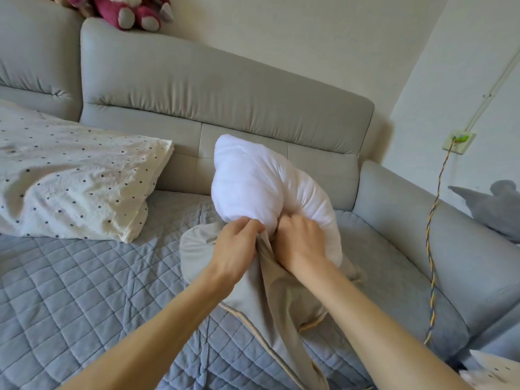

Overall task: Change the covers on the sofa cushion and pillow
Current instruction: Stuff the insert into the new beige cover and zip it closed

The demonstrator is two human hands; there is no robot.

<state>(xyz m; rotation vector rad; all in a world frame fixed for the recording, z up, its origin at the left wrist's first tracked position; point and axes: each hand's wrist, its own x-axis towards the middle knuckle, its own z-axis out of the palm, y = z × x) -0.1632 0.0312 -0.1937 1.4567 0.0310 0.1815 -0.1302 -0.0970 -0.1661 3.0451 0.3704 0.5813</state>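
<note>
We are recording both hands at the mouth of the beige cover (281, 299), which is lying crumpled on the quilted blue seat pad (70, 291) of the grey sofa (225, 91). The left hand (236, 249) is pinching the cover's open edge between thumb and curled fingers. The right hand (301, 240) is gripping the lower end of the white cushion insert (253, 181), its fingers dug into the bunched filling just where it meets the cloth. The insert is standing mostly outside the cover, bulging upward in front of the sofa's backrest, with only its bottom end inside the opening. We are noting a cream dotted pillow (70, 170) lying on the seat to the left, well apart from the hands. A pink plush toy (126, 9) is sitting on top of the backrest, and a braided cable (433, 249) is hanging from a wall socket (460, 140) over the right armrest.
</note>
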